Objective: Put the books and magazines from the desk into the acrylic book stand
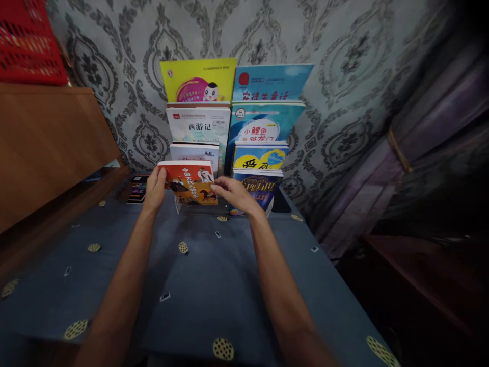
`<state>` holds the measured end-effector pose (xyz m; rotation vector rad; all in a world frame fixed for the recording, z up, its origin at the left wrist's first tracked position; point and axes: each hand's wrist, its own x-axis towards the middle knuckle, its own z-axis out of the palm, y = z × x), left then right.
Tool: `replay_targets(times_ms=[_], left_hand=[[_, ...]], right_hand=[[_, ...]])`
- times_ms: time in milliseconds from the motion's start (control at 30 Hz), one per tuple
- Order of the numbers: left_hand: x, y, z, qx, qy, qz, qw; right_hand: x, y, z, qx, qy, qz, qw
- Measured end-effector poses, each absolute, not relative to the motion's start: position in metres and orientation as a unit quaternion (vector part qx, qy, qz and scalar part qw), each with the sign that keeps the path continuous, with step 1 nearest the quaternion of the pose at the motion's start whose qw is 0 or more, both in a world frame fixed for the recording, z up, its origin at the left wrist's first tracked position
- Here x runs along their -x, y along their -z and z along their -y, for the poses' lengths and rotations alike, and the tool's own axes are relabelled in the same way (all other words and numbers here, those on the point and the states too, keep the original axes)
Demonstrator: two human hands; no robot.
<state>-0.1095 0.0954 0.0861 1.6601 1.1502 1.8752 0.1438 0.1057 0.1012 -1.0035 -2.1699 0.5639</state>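
An orange-red book [193,184] with white Chinese characters is held between my two hands, at the front left of a tiered book stand. My left hand [155,186] grips its left edge, thumb on the cover. At the right edge, my right hand [234,192] has its thumb on the cover; some of its fingers are hidden. Behind it stand a pale book [198,153], a white book [200,122] and a yellow-green book [198,76]. In the right column are a dark blue book [260,186], a blue-and-yellow one [262,155], a teal one [263,122] and a blue one [271,81].
A blue patterned cloth [198,275] covers the table. Left are a wooden cabinet [49,148], a red basket [30,46] and a dark item with coloured pictures [136,190]. A black flat object [281,202] lies right of the stand, near a curtain [367,183].
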Motion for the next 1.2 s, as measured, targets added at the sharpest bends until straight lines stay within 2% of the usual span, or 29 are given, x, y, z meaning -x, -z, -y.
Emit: replay_targets(times_ms=[267, 433, 667, 933, 1200], left_hand=[[0.116, -0.077, -0.103, -0.564, -0.675, -0.413, 0.237], [0.109, -0.069, -0.106, -0.584, -0.637, -0.454, 0.217], [0.109, -0.060, -0.110, -0.569, -0.621, -0.490, 0.223], [0.112, -0.058, -0.106, -0.653, -0.522, -0.514, 0.194], [0.108, -0.058, -0.108, -0.640, -0.520, -0.554, 0.111]], right_hand=[[-0.121, -0.074, -0.111, 0.477, -0.194, 0.830, 0.213], [-0.120, -0.060, -0.119, 0.503, -0.195, 0.824, 0.173], [-0.119, -0.056, -0.122, 0.514, -0.190, 0.819, 0.167], [-0.120, -0.066, -0.117, 0.499, -0.192, 0.820, 0.205], [-0.113, -0.067, -0.117, 0.533, -0.185, 0.799, 0.210]])
